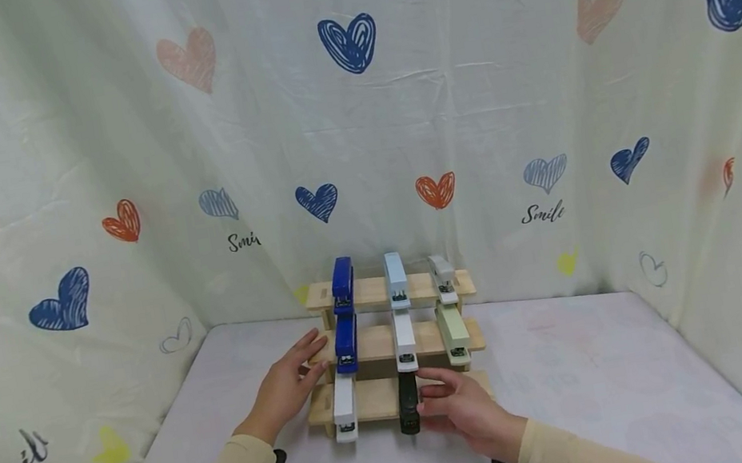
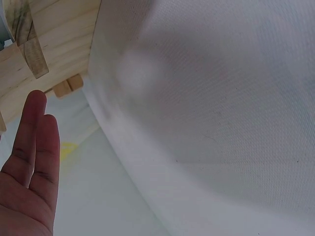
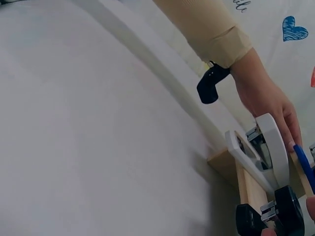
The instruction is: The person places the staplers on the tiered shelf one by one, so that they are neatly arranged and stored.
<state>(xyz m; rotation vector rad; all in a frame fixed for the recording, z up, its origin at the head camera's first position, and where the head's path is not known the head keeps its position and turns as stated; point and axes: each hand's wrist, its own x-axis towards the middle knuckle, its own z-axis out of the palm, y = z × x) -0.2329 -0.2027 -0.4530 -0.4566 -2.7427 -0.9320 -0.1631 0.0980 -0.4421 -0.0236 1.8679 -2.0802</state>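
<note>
A black stapler (image 1: 408, 404) lies on the bottom step of a three-step wooden rack (image 1: 377, 399), its front end over the step's edge. My right hand (image 1: 468, 410) holds it from the right side; fingertips show at both sides of the black stapler (image 3: 289, 211) in the right wrist view. At the rack's left end, my left hand (image 1: 282, 387) rests by the middle step, fingers extended. Two straight fingers (image 2: 47, 147) show in the left wrist view beside the wood. Left of the black stapler sits a white stapler (image 1: 344, 410).
Two blue staplers (image 1: 346, 345) stand in the left column. Above the black one are a white stapler (image 1: 403, 340) and a light blue stapler (image 1: 396, 278). A pale green stapler (image 1: 453, 332) and a grey stapler (image 1: 443, 277) are at right. A curtain (image 1: 497, 106) hangs behind the white table (image 1: 572, 394).
</note>
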